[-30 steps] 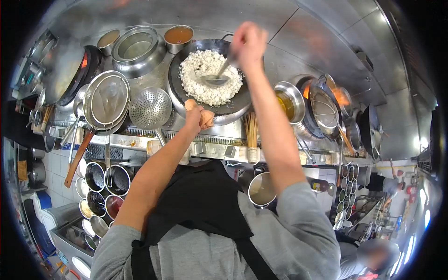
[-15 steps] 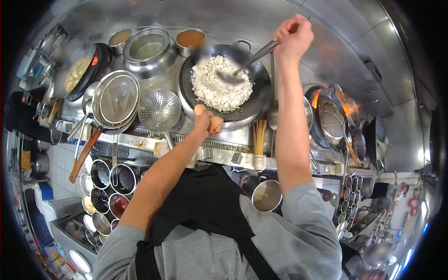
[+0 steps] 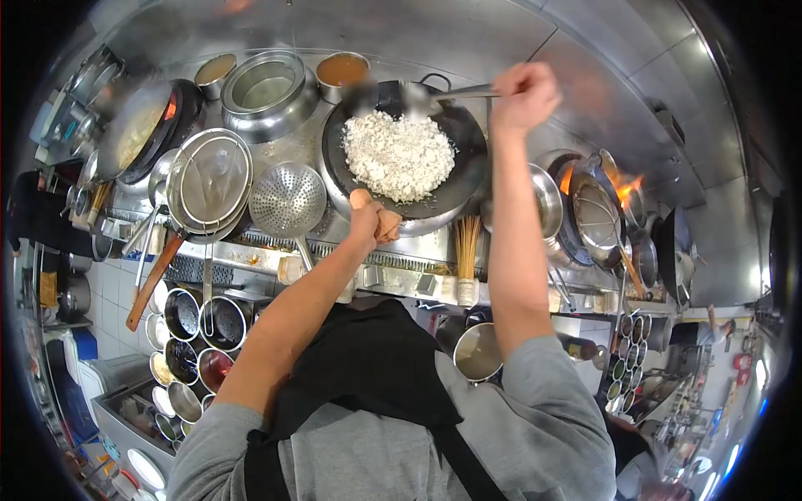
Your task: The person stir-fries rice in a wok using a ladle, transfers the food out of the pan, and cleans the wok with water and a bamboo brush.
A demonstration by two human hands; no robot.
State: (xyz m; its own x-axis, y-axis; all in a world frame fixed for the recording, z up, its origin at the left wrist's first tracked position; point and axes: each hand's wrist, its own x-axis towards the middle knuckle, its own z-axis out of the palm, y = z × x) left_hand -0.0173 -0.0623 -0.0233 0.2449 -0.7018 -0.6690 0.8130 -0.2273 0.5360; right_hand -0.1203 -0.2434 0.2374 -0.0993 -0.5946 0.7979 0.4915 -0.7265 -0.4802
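Gripping 1 ladle by handle w/ R hand, its bowl blurred over far side of 1 blk wok; 1 rice heap mid-wok. L hand clenched on 1 tan cloth at wok's near rim. 1 perforated skimmer to L, 1 bamboo brush nr side, 2 small metal pots back L.

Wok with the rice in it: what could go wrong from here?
Rice spilling: the right hand holds a ladle over the far side of the wok, and a hard swing might flick rice over the rim.

A burn: the left hand grips a cloth at the near rim; if it slips, fingers could touch metal that is probably hot.
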